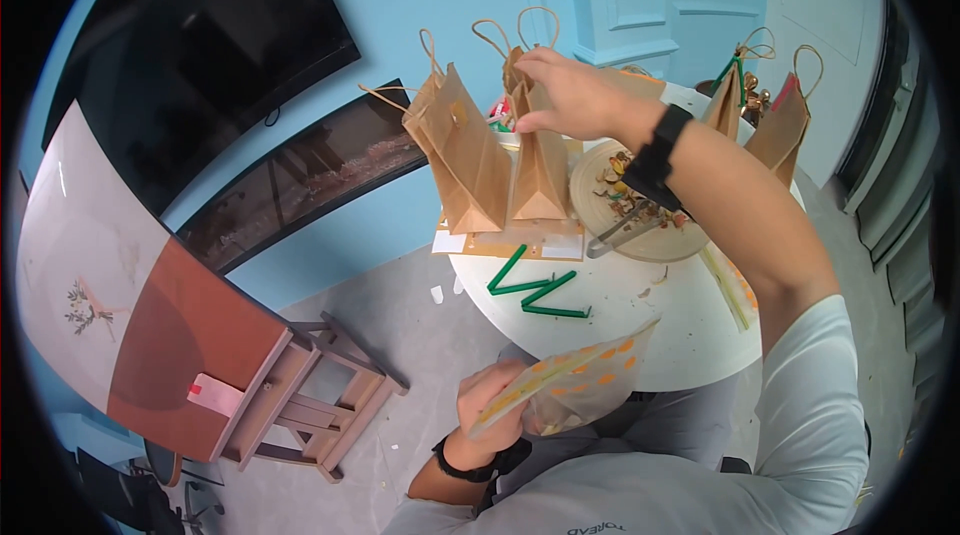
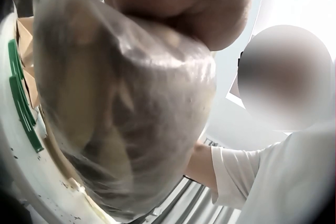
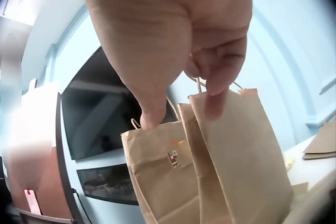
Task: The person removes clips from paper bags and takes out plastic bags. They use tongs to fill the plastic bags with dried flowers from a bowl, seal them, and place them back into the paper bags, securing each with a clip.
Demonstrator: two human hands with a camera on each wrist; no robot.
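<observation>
My left hand (image 1: 490, 400) grips a translucent plastic pouch (image 1: 585, 385) with orange dots, low in front of my lap. In the left wrist view the pouch (image 2: 126, 103) fills much of the picture, with pale, blurred pieces inside. My right hand (image 1: 575, 95) reaches to the top of a brown paper bag (image 1: 540, 175), thumb and fingers spread at its rim. Seen from the right wrist, a fingertip overlaps this bag (image 3: 247, 150), while the thumb hangs in front of the second paper bag (image 3: 163, 176). That second bag (image 1: 455, 165) stands to its left.
Green bag-sealing clips (image 1: 535, 295) lie on the white round table (image 1: 640, 345). Tongs (image 1: 610, 240) rest on a round tray (image 1: 665, 250) of dried pieces. Two more paper bags (image 1: 780, 130) stand at right. Another patterned pouch (image 1: 735, 285) lies under my right arm.
</observation>
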